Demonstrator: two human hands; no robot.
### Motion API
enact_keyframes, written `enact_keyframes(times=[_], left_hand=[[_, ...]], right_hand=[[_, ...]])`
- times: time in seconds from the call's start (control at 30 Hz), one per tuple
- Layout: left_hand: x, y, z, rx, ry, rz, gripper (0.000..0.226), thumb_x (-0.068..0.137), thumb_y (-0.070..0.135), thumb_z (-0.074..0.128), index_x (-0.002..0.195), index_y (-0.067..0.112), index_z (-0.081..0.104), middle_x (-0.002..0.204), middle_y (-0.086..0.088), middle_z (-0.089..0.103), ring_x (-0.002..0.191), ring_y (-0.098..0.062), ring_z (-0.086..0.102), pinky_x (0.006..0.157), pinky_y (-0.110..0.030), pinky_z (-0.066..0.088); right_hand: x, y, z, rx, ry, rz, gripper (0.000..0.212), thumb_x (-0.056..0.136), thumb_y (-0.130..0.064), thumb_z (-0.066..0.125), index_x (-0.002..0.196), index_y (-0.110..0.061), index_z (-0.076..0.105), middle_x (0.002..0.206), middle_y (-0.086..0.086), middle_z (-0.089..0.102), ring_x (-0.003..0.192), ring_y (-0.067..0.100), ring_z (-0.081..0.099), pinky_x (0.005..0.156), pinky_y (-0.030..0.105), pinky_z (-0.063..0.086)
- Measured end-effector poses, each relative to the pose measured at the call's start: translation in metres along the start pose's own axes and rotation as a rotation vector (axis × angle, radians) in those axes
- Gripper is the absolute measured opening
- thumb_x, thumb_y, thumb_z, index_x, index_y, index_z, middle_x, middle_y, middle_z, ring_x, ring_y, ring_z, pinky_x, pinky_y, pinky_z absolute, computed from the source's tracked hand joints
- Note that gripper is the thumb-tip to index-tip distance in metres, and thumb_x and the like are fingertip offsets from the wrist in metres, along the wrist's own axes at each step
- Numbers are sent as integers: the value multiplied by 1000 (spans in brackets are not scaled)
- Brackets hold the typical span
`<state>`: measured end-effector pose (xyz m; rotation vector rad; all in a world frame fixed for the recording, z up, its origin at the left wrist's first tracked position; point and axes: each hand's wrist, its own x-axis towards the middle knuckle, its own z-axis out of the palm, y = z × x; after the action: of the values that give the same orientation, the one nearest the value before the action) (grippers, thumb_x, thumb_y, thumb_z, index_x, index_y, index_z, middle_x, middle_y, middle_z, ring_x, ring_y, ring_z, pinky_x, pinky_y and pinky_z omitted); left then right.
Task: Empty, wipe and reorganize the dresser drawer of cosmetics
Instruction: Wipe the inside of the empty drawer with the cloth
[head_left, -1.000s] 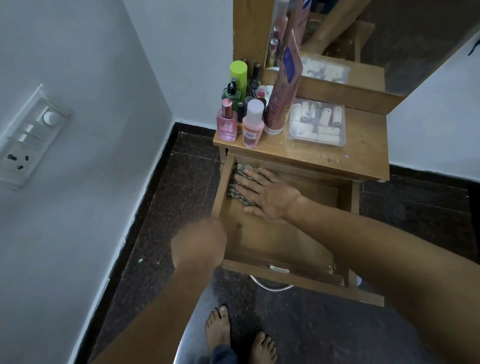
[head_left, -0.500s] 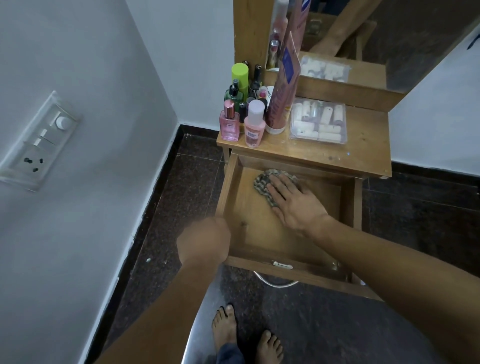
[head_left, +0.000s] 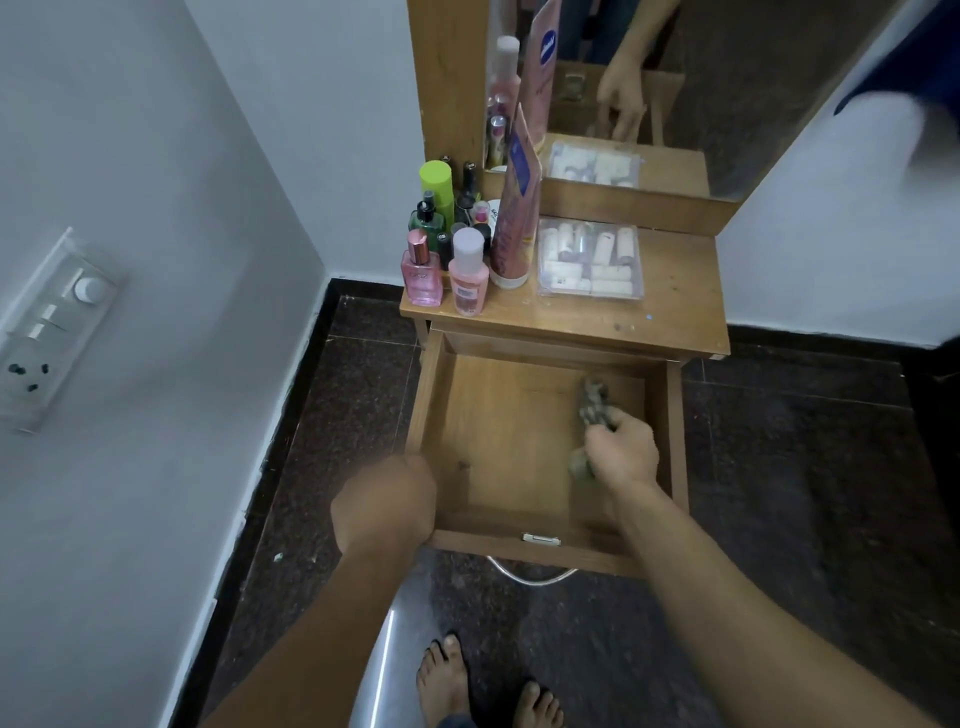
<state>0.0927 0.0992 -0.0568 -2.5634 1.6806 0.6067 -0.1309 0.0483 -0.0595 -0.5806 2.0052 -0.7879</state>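
The wooden dresser drawer (head_left: 511, 439) is pulled out, and only a crumpled grey cloth (head_left: 593, 408) lies inside it, by the right wall. My right hand (head_left: 621, 449) is closed on that cloth near the drawer's right side. My left hand (head_left: 384, 506) is a blurred fist at the drawer's front left corner; whether it grips the edge I cannot tell. On the dresser top (head_left: 670, 312) stand several cosmetic bottles (head_left: 447, 244), a tall pink tube (head_left: 514, 208) and a clear box of small rolls (head_left: 589, 260).
A mirror (head_left: 623, 78) rises behind the dresser top. A white wall with a switch plate (head_left: 49, 332) stands close on the left. Dark stone floor surrounds the dresser, and my bare feet (head_left: 485, 686) are just below the drawer front, which has a metal handle (head_left: 530, 574).
My right hand has dragged the cloth from the drawer's back left, across the back, to the right side and bunched it in its fingers. The left hand has stayed at the front left corner.
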Motion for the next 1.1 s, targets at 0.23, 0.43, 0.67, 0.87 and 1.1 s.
enact_keyframes(times=[0.23,0.43,0.67,0.87,1.1], left_hand=[[-1,1,-2,-5,-16,1,51,104,34,27,104,10,72,104,-15,73,95,-36,69,80,-39,53],[1,-1,-3,-6,-45,10,50,105,33,28,105,10,72,105,-14,73,96,-35,69,84,-41,55],[3,-1,-2,-6,-57,15,49,105,34,28,104,12,72,102,-12,74,94,-33,69,85,-41,56],[4,-4,-1,-14,-59,12,51,104,35,27,101,12,72,101,-13,74,94,-33,69,86,-40,55],[4,-5,1,-4,-68,16,47,104,35,28,101,15,71,103,-11,73,95,-32,68,83,-39,52]], right_hand=[[-4,-38,44,1021,239,243,63,106,-13,41,162,-31,18,157,7,41,134,27,51,117,44,38],[28,-81,73,880,337,125,77,97,0,25,163,-31,-1,172,-2,2,156,25,11,126,42,16],[14,-88,116,781,276,88,74,99,2,31,163,-16,-2,171,5,-9,156,27,1,127,42,11],[-42,-93,159,676,-242,107,116,78,-15,62,158,-19,-21,167,6,-22,155,28,-2,121,43,14],[-57,-87,162,234,-478,74,137,50,-30,58,155,-15,-29,166,10,-26,155,30,-6,119,51,9]])
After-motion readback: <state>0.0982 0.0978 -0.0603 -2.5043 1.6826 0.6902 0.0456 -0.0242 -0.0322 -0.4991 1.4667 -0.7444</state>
